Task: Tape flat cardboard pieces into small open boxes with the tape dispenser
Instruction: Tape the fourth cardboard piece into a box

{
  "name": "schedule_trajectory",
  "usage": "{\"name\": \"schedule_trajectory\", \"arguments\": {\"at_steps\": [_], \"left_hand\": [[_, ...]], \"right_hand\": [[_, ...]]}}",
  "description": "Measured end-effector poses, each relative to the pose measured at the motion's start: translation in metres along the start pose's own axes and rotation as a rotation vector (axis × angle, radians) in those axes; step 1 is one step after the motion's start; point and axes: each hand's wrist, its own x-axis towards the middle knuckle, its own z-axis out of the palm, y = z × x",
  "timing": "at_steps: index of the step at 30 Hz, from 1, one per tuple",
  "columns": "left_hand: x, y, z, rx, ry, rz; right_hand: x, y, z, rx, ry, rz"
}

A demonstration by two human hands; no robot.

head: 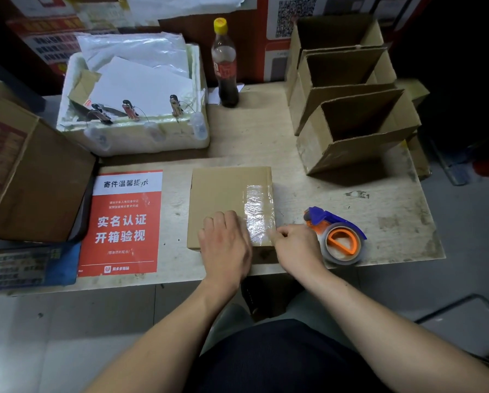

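Head view. The left hand (225, 245) lies palm down on the near part of the cardboard piece (223, 194), fingers straight and close together, pressing it flat against the table (322, 177). The right hand (296, 245) is at the piece's near right corner, fingers curled; thumb and forefinger appear to pinch the end of the tape strip (259, 211), though the contact itself is too small to confirm. The strip is clear and wrinkled and runs along the right edge of the piece from mid-height to the near corner.

The cardboard piece lies flat near the table's front edge, its near edge just short of that edge. The tape dispenser (335, 236), blue and orange with a clear roll, lies on the table just beside the right hand, held by neither hand. Bare tabletop is open behind the piece and to the right of it, up to 3 open boxes (351, 109) nested in a row at the far right. A red and white notice (124, 222) lies flat just left of the piece. A white foam box (141, 137) with papers and 3 clips stands at the far left, a cola bottle (224, 63) upright beside it.

A large carton (30, 177) at the left is cut off by the frame. Background posters are dark and unreadable. Left fingertips are partly blurred against the tape
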Motion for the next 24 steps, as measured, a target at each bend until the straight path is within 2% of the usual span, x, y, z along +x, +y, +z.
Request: {"name": "schedule_trajectory", "arguments": {"at_steps": [4,8,11,13,16,18,21,24], "left_hand": [[-0.003,0.004,-0.003,0.015,-0.017,0.007],[-0.002,0.004,0.000,0.023,-0.019,-0.027],[-0.003,0.003,0.001,0.036,-0.010,-0.019],[-0.002,0.004,0.001,0.043,-0.009,-0.015],[-0.003,0.003,0.001,0.052,-0.011,0.000],[-0.003,0.002,0.001,0.054,-0.008,0.012],[-0.004,0.003,0.000,0.036,-0.008,0.018],[-0.002,0.003,-0.002,0.039,-0.018,0.018]], "right_hand": [[0.024,-0.010,-0.007,-0.192,-0.076,-0.081],[0.042,0.000,-0.013,0.040,-0.254,-0.133],[0.054,0.004,-0.026,0.237,-0.401,-0.012],[0.061,-0.001,-0.025,0.214,-0.375,0.015],[0.069,-0.010,-0.019,0.111,-0.288,-0.062],[0.073,-0.010,-0.019,0.169,-0.363,-0.068],[0.077,-0.006,-0.028,0.342,-0.500,0.021],[0.079,-0.011,-0.029,0.314,-0.524,0.049]]}}
